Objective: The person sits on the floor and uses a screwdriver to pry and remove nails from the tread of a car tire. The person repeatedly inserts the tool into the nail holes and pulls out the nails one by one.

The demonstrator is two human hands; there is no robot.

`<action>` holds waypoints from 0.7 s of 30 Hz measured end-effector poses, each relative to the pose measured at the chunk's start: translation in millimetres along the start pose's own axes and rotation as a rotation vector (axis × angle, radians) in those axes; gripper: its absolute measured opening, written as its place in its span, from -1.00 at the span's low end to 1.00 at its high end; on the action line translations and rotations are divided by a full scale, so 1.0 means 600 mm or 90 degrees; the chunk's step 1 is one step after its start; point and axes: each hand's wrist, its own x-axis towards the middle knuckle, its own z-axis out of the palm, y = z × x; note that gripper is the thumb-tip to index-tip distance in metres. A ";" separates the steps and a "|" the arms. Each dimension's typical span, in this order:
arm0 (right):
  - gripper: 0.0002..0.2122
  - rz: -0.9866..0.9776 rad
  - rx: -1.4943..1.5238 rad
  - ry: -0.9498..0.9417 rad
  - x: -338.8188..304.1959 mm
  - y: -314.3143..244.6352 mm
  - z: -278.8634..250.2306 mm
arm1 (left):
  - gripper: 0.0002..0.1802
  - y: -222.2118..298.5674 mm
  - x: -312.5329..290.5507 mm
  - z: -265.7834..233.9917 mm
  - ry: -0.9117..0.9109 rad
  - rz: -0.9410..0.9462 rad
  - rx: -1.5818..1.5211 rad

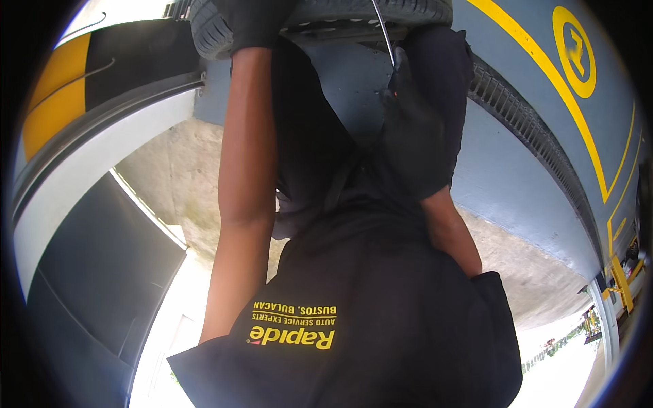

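A slender metal rod tool (384,30) is held by the right grip (416,136), a black-gloved hand placed right of the middle, in front of the right thigh (442,68). The rod's long axis is set nearly upright in the view, with a slight lean: from the glove it is pointed upward, away from the body, and tilted a little to the left. Its far end is cut off at the upper edge, where a black tire (214,34) is passed in front of by the shaft; whether the two are touching cannot be told. A small orange-red spot is seen where the rod is enclosed by the glove, the fingers being closed around it. The tire is stretched from left to right across the top, only its near part being shown, with treaded rubber visible at both ends. At its left portion the left grip (255,20), also black-gloved, is placed; the fingers are hidden, so whether it is wide or narrow cannot be told. The left forearm (246,149) is extended almost straight upward. Below the tire, blue-grey floor (360,88) is seen between the legs, and to the right a dark drain grating (524,122) is bordered by it.
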 end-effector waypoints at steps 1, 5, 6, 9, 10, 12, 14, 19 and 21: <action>-0.41 0.009 -0.044 0.006 0.000 -0.005 0.003 | -0.72 0.003 0.002 0.000 0.007 0.001 0.000; -0.51 0.063 -0.220 -0.031 0.005 -0.032 0.016 | -0.72 0.007 0.009 -0.012 0.035 -0.013 0.028; -0.52 0.006 -0.231 -0.005 -0.013 -0.016 0.019 | -0.68 0.018 -0.005 -0.017 0.032 -0.031 0.019; -0.49 -0.148 -0.266 -0.025 -0.037 -0.006 0.003 | -0.59 0.001 -0.038 -0.003 -0.102 -0.198 -0.001; -0.47 -0.023 -0.183 -0.020 -0.029 -0.019 0.000 | -0.56 0.007 -0.035 0.018 -0.050 -0.163 -0.023; -0.48 -0.024 -0.127 0.020 -0.030 0.000 0.011 | -0.52 0.025 -0.020 -0.005 -0.079 -0.173 0.030; -0.50 0.079 -0.115 -0.036 -0.015 -0.031 -0.008 | -0.51 0.021 -0.005 -0.023 -0.045 -0.160 0.014; -0.55 -0.114 -0.261 -0.070 -0.037 0.032 -0.028 | -0.51 0.016 -0.006 -0.027 -0.007 -0.160 -0.003; -0.61 -0.020 0.028 -0.133 -0.051 0.049 -0.039 | -0.52 0.017 -0.012 -0.022 0.001 -0.156 -0.011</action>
